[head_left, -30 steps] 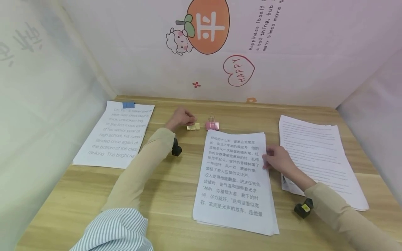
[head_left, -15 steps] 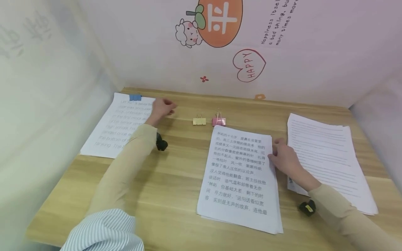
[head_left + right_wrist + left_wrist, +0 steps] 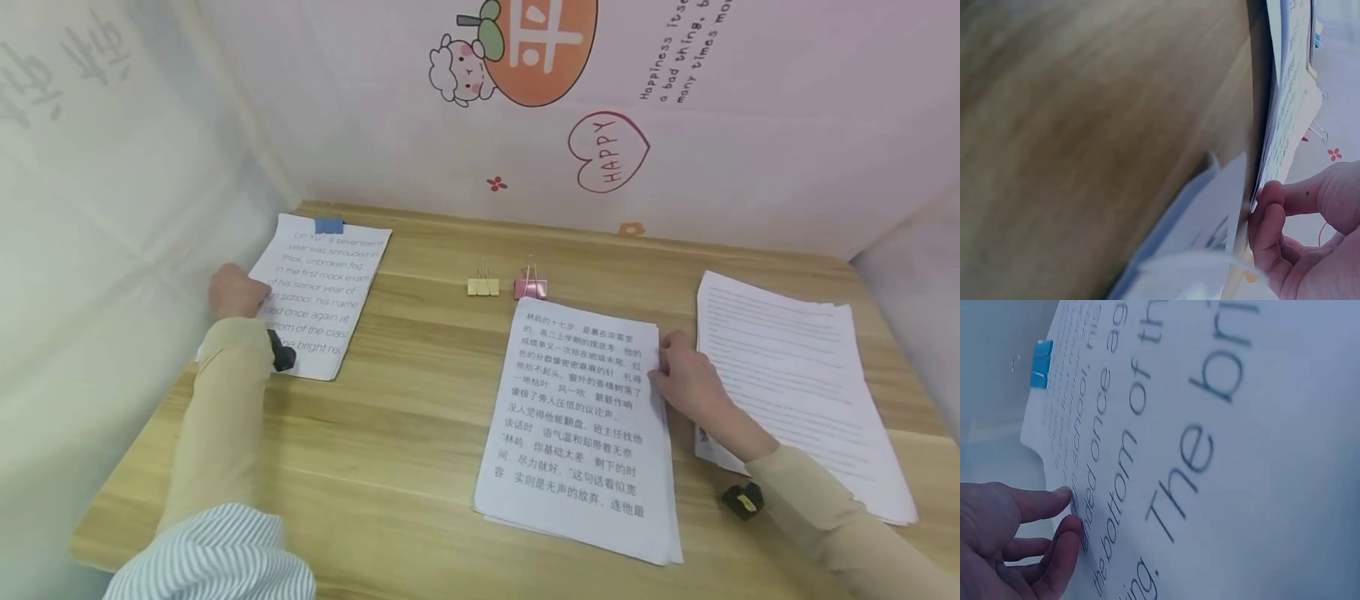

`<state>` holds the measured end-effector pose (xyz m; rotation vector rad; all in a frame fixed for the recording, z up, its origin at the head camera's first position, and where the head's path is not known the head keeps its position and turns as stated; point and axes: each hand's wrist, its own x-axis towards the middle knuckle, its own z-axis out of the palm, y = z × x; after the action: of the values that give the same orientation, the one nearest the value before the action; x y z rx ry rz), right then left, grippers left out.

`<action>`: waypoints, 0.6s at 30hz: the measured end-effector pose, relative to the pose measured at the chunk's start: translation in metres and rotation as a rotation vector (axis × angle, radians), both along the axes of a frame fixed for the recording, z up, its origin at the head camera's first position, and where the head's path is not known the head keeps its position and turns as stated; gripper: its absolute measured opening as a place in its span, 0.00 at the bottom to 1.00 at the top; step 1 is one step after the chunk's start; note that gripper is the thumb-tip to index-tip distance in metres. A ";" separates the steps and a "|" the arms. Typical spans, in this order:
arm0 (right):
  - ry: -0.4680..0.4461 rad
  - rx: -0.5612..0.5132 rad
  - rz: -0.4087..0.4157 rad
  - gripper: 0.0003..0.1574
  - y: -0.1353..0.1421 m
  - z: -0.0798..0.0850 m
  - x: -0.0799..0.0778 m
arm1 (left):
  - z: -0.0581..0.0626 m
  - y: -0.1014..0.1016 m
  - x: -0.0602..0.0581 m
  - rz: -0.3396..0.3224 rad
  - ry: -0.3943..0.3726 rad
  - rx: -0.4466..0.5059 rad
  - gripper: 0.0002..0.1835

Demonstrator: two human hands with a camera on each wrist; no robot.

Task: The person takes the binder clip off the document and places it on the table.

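On the left lies a paper stack with large English print [image 3: 322, 292], a blue binder clip [image 3: 329, 226] at its top edge. My left hand [image 3: 234, 292] is at the left edge of this stack. In the left wrist view, the thumb and bent fingers of the left hand [image 3: 1022, 534] touch the edge, a small gap between their tips. My right hand [image 3: 693, 375] pinches the right edge of the middle stack of Chinese-text sheets [image 3: 570, 433]; the right wrist view shows thumb and index finger together at the paper edge [image 3: 1275, 144].
A yellow binder clip [image 3: 483, 287] and a pink binder clip [image 3: 530, 288] stand behind the middle stack. To the right lies another stack with small print [image 3: 795, 375], its sheets uneven. A printed cloth wall [image 3: 375, 133] rises behind the wooden table [image 3: 405, 400].
My left hand has moved left from beside the yellow binder clip, across the English stack, to that stack's left edge. My right hand stays at the middle stack. The head view has shifted slightly.
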<state>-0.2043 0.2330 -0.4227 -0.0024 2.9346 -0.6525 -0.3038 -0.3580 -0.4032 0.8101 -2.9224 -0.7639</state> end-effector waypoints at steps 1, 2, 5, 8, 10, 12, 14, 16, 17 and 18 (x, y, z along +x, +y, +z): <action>-0.002 -0.001 0.001 0.31 0.000 0.000 0.000 | -0.001 -0.004 0.002 0.002 -0.007 0.012 0.25; -0.004 -0.002 0.004 0.31 0.000 0.000 0.001 | -0.002 -0.006 0.004 0.002 -0.012 0.023 0.26; 0.003 -0.004 0.007 0.31 0.000 0.001 0.001 | -0.003 -0.010 0.004 -0.002 0.001 0.027 0.26; 0.016 0.000 0.005 0.31 0.000 0.001 0.002 | -0.004 -0.011 0.001 0.002 0.030 0.005 0.25; 0.022 0.002 0.003 0.30 -0.001 0.000 0.002 | -0.005 -0.011 -0.001 0.007 0.035 -0.010 0.24; 0.027 0.001 0.005 0.30 -0.001 -0.001 0.002 | -0.006 -0.011 -0.001 0.014 0.032 -0.020 0.24; 0.030 0.001 0.009 0.30 -0.001 -0.003 0.002 | -0.007 -0.011 0.000 0.019 0.027 -0.021 0.24; 0.032 0.001 0.013 0.30 -0.001 -0.004 0.003 | -0.008 -0.011 0.000 0.020 0.027 -0.016 0.24; 0.033 0.002 0.014 0.29 -0.001 -0.004 0.003 | -0.009 -0.011 0.000 0.019 0.030 -0.013 0.23; 0.033 0.003 0.015 0.29 -0.002 -0.005 0.003 | -0.010 -0.011 0.001 0.017 0.033 -0.010 0.23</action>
<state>-0.2012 0.2312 -0.4275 -0.0349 2.9641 -0.6522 -0.3031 -0.3694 -0.4135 0.8120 -2.8841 -0.7539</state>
